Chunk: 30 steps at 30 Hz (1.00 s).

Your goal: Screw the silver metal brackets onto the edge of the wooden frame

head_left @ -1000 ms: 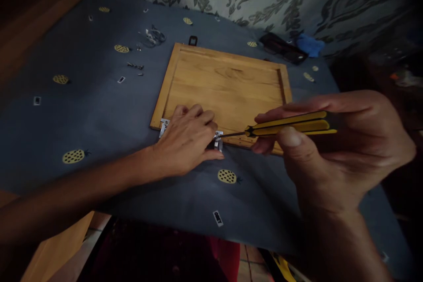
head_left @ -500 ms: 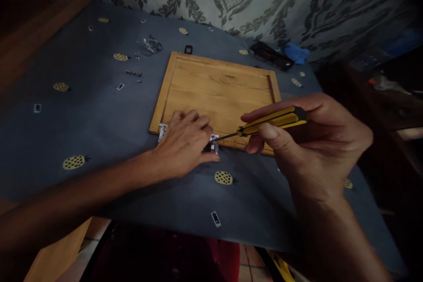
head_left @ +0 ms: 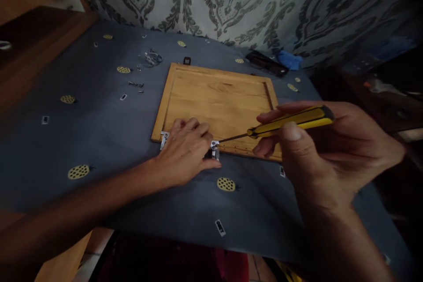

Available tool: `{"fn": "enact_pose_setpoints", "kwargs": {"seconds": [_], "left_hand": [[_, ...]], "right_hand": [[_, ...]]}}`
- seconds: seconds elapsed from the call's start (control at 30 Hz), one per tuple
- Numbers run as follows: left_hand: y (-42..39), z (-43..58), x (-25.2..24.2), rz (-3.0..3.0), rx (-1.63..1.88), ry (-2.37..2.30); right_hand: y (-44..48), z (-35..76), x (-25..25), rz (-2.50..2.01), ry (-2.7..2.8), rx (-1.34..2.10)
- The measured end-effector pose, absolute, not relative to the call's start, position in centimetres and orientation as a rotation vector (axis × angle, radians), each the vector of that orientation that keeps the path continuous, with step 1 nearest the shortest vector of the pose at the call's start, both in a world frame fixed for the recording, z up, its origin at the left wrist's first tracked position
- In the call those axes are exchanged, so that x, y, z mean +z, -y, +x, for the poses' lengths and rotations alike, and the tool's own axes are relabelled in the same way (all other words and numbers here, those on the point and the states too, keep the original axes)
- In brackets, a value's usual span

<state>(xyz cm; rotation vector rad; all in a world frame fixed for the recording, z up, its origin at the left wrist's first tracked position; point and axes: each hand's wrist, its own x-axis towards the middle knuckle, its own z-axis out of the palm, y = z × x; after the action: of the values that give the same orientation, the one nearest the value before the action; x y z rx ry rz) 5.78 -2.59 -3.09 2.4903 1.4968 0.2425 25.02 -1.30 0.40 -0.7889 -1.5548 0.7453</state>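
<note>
A wooden cabinet door (head_left: pixel 214 97) lies flat, with metal hinges along its near edge. My left hand (head_left: pixel 187 150) is bent over that edge, fingers on the wood and thumb below, holding the right-hand hinge (head_left: pixel 215 152). Much of the metal under the palm is hidden. Left of the hand, another hinge (head_left: pixel 164 140) shows in part. My right hand (head_left: pixel 324 154) grips a yellow-and-black screwdriver (head_left: pixel 287 123) between thumb and fingers. Its shaft slants down left, with the tip at the right-hand hinge's plate; whether it sits in a screw cannot be made out.
Several screws (head_left: pixel 135 84) and a clear bag (head_left: pixel 152 58) lie left of the door on the blue patterned tablecloth (head_left: pixel 109 141). Sunglasses (head_left: pixel 267 63) and a blue cloth (head_left: pixel 290 60) are at the back right, by the patterned wall (head_left: pixel 224 4).
My right hand has shifted right with the screwdriver, and its handle now shows turned. The tip stays at the hinge. My left hand keeps its place on the door; the whole view has shifted slightly.
</note>
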Motion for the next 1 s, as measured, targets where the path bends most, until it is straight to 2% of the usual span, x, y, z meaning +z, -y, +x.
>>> {"fn": "enact_pose_setpoints", "kwargs": {"seconds": [1.0], "left_hand": [[2.7, 5.7, -3.5, 2.555, 0.316, -1.495]], "right_hand": [[1.0, 24.7, -0.9, -0.726, 1.548, 0.838]]}}
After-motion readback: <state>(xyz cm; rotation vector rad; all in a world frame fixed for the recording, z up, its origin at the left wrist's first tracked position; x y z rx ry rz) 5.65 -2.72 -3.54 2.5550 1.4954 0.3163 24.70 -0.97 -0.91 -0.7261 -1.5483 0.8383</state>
